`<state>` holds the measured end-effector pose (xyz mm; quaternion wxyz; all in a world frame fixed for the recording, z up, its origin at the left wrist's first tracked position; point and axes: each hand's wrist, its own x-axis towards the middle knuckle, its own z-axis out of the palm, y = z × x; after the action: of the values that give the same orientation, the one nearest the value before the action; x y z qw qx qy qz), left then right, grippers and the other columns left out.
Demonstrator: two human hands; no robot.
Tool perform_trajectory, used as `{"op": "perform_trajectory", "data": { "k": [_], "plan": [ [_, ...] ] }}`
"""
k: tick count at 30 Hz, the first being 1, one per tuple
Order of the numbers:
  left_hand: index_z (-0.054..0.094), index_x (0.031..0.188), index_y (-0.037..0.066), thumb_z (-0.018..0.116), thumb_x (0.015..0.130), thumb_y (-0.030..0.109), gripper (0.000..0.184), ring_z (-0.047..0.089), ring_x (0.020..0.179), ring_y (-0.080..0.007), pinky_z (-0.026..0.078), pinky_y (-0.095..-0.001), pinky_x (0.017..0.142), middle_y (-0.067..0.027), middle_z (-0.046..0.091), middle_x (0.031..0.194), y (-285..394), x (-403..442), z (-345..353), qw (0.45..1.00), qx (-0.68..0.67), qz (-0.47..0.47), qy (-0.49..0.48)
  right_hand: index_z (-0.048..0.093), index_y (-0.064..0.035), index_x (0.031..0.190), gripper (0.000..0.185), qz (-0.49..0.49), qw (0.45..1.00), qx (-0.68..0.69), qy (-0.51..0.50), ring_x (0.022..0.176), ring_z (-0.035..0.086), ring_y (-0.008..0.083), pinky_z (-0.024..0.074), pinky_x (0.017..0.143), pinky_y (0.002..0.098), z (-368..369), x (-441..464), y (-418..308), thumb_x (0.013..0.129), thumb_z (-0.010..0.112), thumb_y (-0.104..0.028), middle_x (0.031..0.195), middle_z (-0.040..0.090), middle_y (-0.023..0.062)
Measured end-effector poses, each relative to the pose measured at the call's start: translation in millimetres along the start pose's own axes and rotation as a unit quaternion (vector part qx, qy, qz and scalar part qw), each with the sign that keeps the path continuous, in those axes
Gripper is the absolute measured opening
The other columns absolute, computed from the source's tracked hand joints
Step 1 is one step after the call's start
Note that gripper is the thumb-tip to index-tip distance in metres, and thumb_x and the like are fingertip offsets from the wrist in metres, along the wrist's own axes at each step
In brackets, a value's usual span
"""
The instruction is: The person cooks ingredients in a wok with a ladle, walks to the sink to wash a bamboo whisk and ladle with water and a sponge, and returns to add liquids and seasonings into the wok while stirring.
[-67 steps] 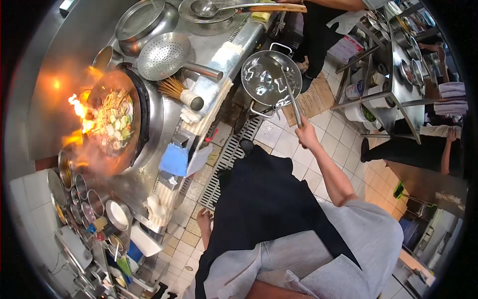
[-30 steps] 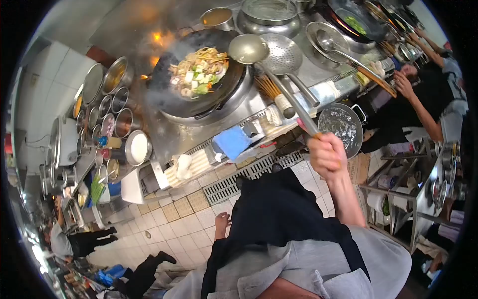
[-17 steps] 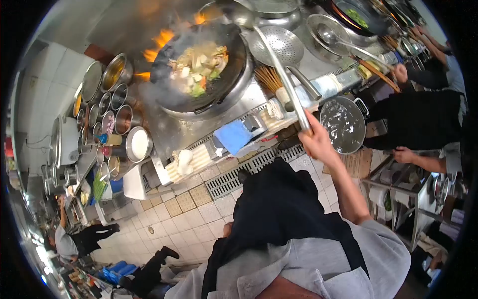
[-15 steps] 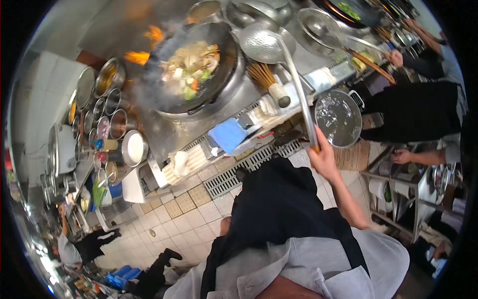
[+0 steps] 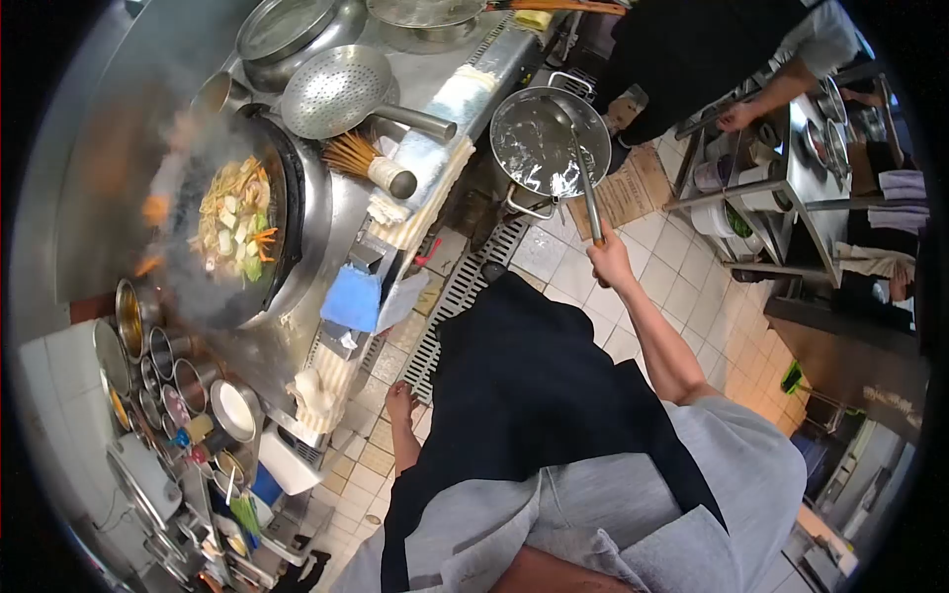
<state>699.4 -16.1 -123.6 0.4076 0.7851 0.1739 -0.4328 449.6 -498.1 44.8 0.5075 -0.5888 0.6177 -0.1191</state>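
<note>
My right hand [image 5: 610, 265] is wrapped round the handle of a long metal ladle [image 5: 585, 188], whose bowl dips into the water of a two-handled pot [image 5: 534, 158] beside the counter. My left hand [image 5: 400, 403] hangs low by the counter's front edge, fingers curled, with nothing visible in it. Over the burner at the left, a dark wok [image 5: 198, 296] holds noodles and chopped vegetables [image 5: 233, 219] in smoke. A perforated strainer [image 5: 334, 91] and a bamboo brush [image 5: 361, 163] rest between the wok and the pot.
A blue cloth [image 5: 352, 298] and a white cloth [image 5: 311, 393] lie along the counter edge. Metal containers [image 5: 198, 385] crowd the lower left. A co-worker in a black apron [image 5: 692, 59] stands past the pot, near a steel rack [image 5: 791, 183]. Small flames show beside the wok.
The view has swung right. The ladle has gone from above the counter, over the strainer, down into the water pot, still in my right hand. My left hand shows more fully.
</note>
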Motion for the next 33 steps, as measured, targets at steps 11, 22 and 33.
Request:
{"op": "perform_trajectory", "data": {
  "k": [11,22,33],
  "plan": [
    [0.064,0.104,0.002,0.06,0.084,0.01,0.022,0.059,0.055,-0.015,0.044,-0.0263,0.046,-0.0066,0.063,0.076,-23,3,24,0.995,0.082,0.032,-0.043,0.049,-0.0137,0.103,0.011,0.254,0.678,0.651,-0.228,0.037,0.034,0.0052,0.0302,0.03,0.0224,-37,-1,35,0.093,0.047,-0.01,0.061,0.042,-0.0021],
    [0.06,0.117,0.002,0.062,0.079,0.028,0.047,0.059,0.104,-0.0409,0.048,-0.0461,0.09,-0.0254,0.063,0.109,107,14,113,0.874,0.405,0.262,-0.061,0.016,-0.013,0.151,0.061,0.141,0.706,0.609,-0.332,0.035,0.035,0.0081,0.0356,0.029,0.0254,-82,-107,-99,0.094,0.037,-0.006,0.059,0.038,0.0014],
    [0.03,0.144,-0.003,0.059,0.087,0.029,0.072,0.031,0.138,-0.0361,0.029,-0.044,0.113,-0.0223,0.029,0.151,234,35,229,0.848,0.42,0.319,-0.051,0.013,-0.0079,0.151,0.07,0.171,0.687,0.426,-0.563,0.034,0.039,0.0086,0.0348,0.026,0.0256,37,-61,-283,0.088,0.044,-0.001,0.058,0.04,0.0008]
  ]
}}
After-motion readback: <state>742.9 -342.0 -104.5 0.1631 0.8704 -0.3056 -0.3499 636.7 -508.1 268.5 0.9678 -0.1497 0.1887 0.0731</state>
